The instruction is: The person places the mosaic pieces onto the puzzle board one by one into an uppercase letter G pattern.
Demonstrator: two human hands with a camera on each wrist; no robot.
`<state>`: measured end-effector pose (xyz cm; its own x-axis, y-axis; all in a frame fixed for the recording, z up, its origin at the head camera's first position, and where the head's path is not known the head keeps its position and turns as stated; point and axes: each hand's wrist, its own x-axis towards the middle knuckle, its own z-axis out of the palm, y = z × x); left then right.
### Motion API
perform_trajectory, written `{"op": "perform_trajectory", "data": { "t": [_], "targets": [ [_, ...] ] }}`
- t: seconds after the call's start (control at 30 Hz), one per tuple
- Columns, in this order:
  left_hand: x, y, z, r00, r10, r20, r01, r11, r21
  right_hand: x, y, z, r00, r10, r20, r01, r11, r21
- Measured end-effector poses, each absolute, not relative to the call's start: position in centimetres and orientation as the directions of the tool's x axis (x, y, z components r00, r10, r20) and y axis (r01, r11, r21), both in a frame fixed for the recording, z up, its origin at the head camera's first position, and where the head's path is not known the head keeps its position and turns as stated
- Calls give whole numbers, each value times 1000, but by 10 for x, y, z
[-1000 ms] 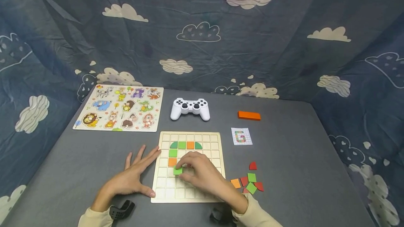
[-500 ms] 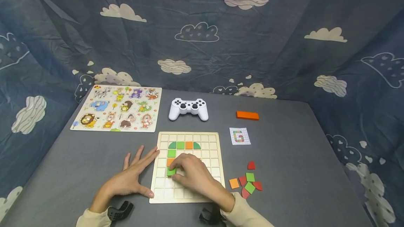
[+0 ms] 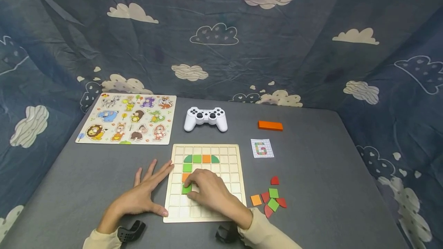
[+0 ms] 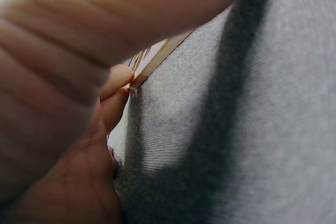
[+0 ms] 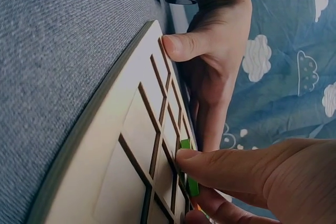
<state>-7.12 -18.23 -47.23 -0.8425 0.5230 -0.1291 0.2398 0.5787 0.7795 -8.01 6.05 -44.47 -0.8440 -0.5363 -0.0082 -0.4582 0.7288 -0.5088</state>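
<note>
A wooden grid board [image 3: 230,151] lies flat, holding an arch-like row of green and orange tiles in its upper cells. My right hand [image 3: 212,190] is over the board, thumb and fingers pinching a green square tile [image 3: 186,190] at the cell just below an orange tile [image 3: 185,177]. In the right wrist view the green tile [image 5: 193,186] looks slightly tilted against the grid; whether it is fully seated cannot be told. My left hand [image 3: 140,197] lies spread at the board's left side, with thumb and fingertips touching its edge.
Right of the board lie several loose red, green and orange pieces [image 3: 273,204]. Behind them are a small printed pattern card [image 3: 262,148] and an orange block [image 3: 270,125]. A white game controller [image 3: 205,119] and an animal puzzle board [image 3: 126,119] stand farther back.
My right hand has moved left with the green square tile, bringing it under the orange tile, and lowered it slightly. My left hand stays at the board's edge. The head view has shifted slightly.
</note>
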Motion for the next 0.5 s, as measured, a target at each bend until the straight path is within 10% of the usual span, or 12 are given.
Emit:
{"op": "perform_trajectory", "data": {
  "t": [0.5],
  "targets": [
    [-71,-183,-472,-843,523,-127,242,580,778,-82,52,-445,-835,-550,15,-499,746,-441]
  ]
}}
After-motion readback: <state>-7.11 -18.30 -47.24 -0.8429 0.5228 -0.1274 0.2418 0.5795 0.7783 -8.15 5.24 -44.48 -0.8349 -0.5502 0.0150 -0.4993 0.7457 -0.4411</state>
